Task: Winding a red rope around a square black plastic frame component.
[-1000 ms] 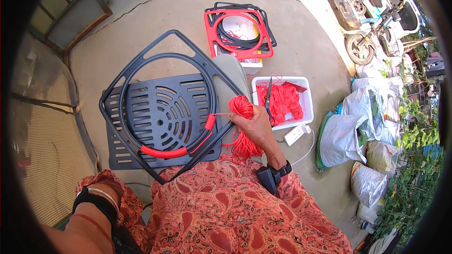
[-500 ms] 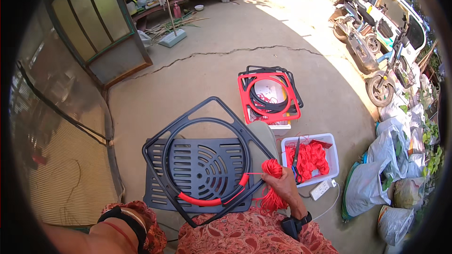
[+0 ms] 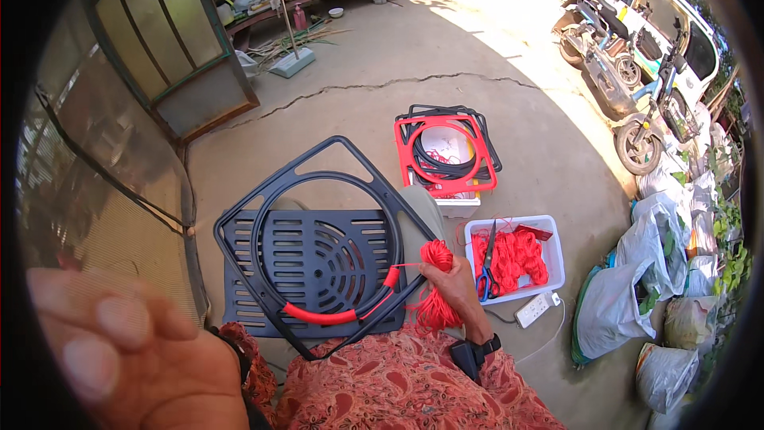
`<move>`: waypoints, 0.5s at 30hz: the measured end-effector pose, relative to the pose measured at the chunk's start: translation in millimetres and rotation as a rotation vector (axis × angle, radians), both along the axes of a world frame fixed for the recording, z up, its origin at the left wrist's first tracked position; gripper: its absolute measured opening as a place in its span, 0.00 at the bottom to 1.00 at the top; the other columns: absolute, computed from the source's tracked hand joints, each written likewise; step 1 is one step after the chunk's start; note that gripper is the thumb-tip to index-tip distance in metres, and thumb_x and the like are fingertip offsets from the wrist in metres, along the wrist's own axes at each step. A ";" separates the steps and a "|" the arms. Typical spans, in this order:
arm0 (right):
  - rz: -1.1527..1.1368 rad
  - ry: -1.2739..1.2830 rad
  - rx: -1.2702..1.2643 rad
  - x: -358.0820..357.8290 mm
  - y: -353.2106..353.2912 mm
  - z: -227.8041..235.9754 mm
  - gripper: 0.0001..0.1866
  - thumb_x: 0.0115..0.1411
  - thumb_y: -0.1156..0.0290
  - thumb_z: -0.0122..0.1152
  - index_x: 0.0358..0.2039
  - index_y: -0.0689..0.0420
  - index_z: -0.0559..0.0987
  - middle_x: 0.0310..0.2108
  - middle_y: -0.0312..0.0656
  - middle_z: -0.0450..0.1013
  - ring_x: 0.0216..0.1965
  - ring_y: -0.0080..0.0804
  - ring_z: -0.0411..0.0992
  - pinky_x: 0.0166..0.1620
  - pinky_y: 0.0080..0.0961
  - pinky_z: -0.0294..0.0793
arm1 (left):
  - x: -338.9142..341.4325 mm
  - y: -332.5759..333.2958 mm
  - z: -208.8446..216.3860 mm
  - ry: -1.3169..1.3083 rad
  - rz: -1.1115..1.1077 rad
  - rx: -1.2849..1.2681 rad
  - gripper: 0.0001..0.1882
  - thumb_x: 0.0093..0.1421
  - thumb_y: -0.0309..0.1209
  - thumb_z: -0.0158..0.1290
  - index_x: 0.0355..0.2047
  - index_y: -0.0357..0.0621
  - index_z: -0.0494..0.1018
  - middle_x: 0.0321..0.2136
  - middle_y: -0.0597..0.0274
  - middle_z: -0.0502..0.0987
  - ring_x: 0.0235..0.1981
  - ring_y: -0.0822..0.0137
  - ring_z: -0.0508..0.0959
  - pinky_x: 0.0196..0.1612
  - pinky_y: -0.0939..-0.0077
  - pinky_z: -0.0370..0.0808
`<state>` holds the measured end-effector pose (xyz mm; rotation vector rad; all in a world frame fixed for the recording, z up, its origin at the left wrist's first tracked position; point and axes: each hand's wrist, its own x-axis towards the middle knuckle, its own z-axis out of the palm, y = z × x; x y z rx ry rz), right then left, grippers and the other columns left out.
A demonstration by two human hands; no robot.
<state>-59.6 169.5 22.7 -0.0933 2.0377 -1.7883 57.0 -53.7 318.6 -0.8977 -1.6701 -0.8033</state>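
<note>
A black plastic square frame with a round inner ring [image 3: 340,142] lies tilted over my lap, above a dark slotted panel [image 3: 296,259]. Red cord is wound tightly round the lower part of the ring, making a red wrapped section [image 3: 320,317]. My right hand [image 3: 455,285] is closed on a bundle of red cord [image 3: 435,254] beside the frame's right side; a taut strand runs from it to the ring. Raised close to the camera at the lower left, my left hand [image 3: 151,350] has its palm up and fingers loosely bent and apart, holding nothing.
To the right, a white basket [image 3: 559,259] holds red cord and blue-handled scissors [image 3: 486,275], near a power strip [image 3: 538,310]. Ahead, a red frame [image 3: 407,161] and black ones rest on a white box. White sacks [image 3: 617,310] and scooters [image 3: 639,143] line the right side.
My left hand has come up from the lower left edge into full view, close to the camera. The whole scene has shifted slightly left and up; my right hand keeps its hold on the cord.
</note>
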 end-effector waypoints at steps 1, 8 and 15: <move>0.002 -0.001 -0.003 1.3 -1.9 -0.1 0.08 0.58 0.71 0.64 0.26 0.59 0.77 0.17 0.31 0.70 0.18 0.17 0.66 0.23 0.19 0.66 | -12.1 14.0 -25.3 -0.054 0.079 0.146 0.23 0.67 0.38 0.40 0.52 0.29 0.69 0.38 0.46 0.74 0.34 0.56 0.74 0.37 0.71 0.71; 0.028 0.014 -0.115 2.2 3.5 8.6 0.08 0.58 0.71 0.64 0.25 0.59 0.77 0.17 0.31 0.70 0.18 0.17 0.67 0.23 0.19 0.65 | -60.8 -9.0 -250.8 -1.338 0.106 0.523 0.12 0.61 0.28 0.53 0.40 0.31 0.77 0.22 0.67 0.76 0.22 0.78 0.73 0.26 0.80 0.70; 0.035 -0.003 -0.084 8.3 8.6 11.9 0.06 0.55 0.72 0.65 0.25 0.60 0.78 0.17 0.33 0.71 0.19 0.19 0.69 0.24 0.20 0.68 | -51.9 22.1 -309.6 -1.663 -0.098 0.543 0.14 0.62 0.34 0.55 0.39 0.34 0.79 0.26 0.69 0.79 0.29 0.81 0.73 0.32 0.82 0.71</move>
